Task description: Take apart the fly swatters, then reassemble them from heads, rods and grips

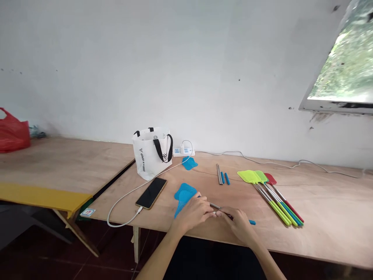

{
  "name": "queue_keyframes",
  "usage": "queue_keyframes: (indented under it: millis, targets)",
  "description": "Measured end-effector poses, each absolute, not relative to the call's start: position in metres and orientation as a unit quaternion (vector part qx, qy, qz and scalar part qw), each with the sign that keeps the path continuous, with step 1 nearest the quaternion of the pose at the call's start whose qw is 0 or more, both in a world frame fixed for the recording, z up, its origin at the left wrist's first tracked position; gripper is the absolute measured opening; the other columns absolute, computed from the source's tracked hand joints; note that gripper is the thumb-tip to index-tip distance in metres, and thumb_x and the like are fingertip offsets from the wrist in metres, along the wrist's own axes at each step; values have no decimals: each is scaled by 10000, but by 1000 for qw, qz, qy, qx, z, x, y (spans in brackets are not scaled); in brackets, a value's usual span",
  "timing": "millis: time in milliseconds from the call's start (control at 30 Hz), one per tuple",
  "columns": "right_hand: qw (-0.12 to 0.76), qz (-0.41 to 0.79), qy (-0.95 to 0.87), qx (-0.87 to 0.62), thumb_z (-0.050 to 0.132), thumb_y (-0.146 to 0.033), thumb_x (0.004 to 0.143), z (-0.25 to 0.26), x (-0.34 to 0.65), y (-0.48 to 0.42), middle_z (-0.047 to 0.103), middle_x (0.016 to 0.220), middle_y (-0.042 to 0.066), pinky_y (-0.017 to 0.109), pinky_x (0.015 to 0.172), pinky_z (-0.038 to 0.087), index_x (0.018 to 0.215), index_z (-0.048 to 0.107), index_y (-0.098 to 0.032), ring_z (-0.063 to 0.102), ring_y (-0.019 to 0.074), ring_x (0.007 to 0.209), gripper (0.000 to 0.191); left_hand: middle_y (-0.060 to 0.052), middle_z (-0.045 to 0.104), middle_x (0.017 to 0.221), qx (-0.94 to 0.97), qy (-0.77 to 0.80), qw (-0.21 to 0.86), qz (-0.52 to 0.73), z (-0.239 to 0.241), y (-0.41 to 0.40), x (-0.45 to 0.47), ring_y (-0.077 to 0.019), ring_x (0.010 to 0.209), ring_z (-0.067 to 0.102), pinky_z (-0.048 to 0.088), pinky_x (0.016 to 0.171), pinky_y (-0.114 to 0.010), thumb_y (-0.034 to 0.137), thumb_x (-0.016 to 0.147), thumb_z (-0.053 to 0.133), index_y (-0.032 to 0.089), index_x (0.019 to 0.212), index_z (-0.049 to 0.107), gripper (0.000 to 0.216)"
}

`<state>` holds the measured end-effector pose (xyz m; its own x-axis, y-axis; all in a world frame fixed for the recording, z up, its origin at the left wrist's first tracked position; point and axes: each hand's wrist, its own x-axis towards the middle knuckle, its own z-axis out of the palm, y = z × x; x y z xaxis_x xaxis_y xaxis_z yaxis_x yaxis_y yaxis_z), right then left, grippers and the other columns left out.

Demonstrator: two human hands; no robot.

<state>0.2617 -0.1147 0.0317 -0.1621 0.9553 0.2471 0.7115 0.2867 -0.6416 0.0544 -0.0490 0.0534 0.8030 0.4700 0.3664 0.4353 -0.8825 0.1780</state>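
Observation:
Near the front edge of the table, my left hand (196, 212) is closed, its fingertips pinching close to the fingers of my right hand. Blue fly swatter heads (184, 191) overlap beside and partly under it, and one seems to belong to the swatter in my hands. My right hand (238, 224) is wrapped round a metal rod, and a blue handle end (252, 222) sticks out past it. A thin grey rod (215, 205) shows just behind my fingertips. The exact joint between the hands is too small to make out.
Metal rods (219, 174) and blue handles (227, 179) lie behind my hands, with another blue swatter head (189, 163). Several finished-looking swatters (274, 200) lie right. A phone (151, 193) on a white cable, a white bag (151, 153) and a power strip (183, 151) are left.

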Motion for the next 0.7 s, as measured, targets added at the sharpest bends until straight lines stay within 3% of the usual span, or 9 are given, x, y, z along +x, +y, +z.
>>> queue_keyframes:
  millis: [233,333,500,600,700]
  targets:
    - [259,27,-801,-539,399,-492,1058,21,253,-114,693,945,51,324,793,510,904,753,-286,665,217,896,438,13,719,821,939,258,146,172,43,-31,38,-186,889,622,356,871,-355,472,938,687,279,808,789,255]
    - [245,-23,-811,-530,451,-470,1047,17,252,-113,678,1085,64,382,887,508,932,736,-287,644,236,1013,358,11,709,956,934,263,162,178,39,-28,36,-194,1004,624,348,931,-361,490,903,724,261,779,772,264]
    - [212,-14,-803,-557,534,-453,1016,12,265,-110,613,1379,38,451,998,474,1190,686,-342,589,264,1214,257,11,660,1199,915,310,159,202,35,-22,34,-217,1172,585,322,1029,-377,404,883,769,253,818,740,167]
    - [201,0,-806,-556,484,-393,1042,11,273,-108,645,1351,26,426,1003,476,1254,671,-357,603,242,1211,285,24,672,1219,912,322,176,182,34,-18,31,-203,1166,598,321,1049,-375,289,933,711,270,914,733,36]
    - [211,4,-808,-550,436,-288,1050,10,275,-104,702,1219,41,394,949,500,1196,707,-311,646,232,1101,309,8,681,1231,914,317,177,180,34,-18,30,-196,1162,605,330,1057,-378,215,979,612,273,997,724,128]
